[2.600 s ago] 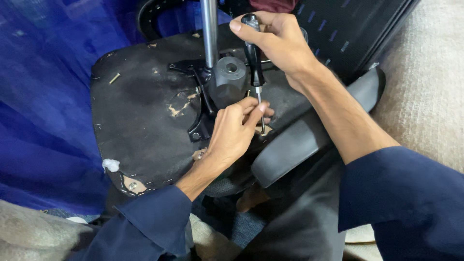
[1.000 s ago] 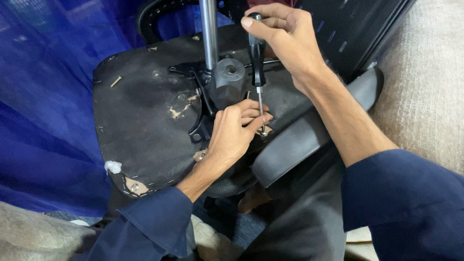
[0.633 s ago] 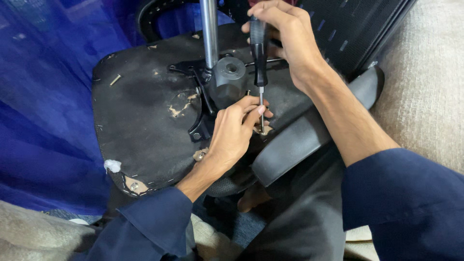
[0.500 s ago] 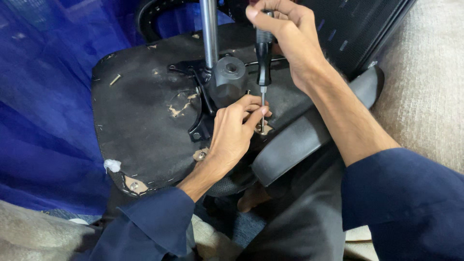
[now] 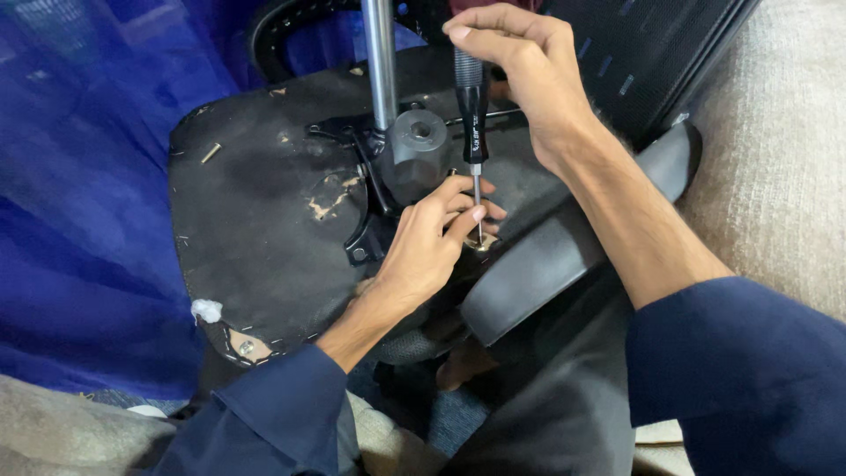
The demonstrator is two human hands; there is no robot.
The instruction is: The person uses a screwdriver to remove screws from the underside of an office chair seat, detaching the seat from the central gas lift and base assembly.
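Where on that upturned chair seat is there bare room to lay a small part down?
The widest bare patch of the seat underside lies between the loose screw and the torn corner. Around the mechanism, left hand, screwdriver and right hand it is crowded.

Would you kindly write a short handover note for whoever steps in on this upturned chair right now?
Right hand: grips the top of the black-handled screwdriver, held upright.
Left hand: fingers steady the thin metal shaft at its tip, on a small brass-coloured fitting by the black armrest pad.
The worn black seat underside faces up, with the chrome gas-lift column rising from the grey mechanism.
Done: screwdriver tip seated.
Left: how far the screw is driven cannot be told. One loose screw lies near the seat's far edge.
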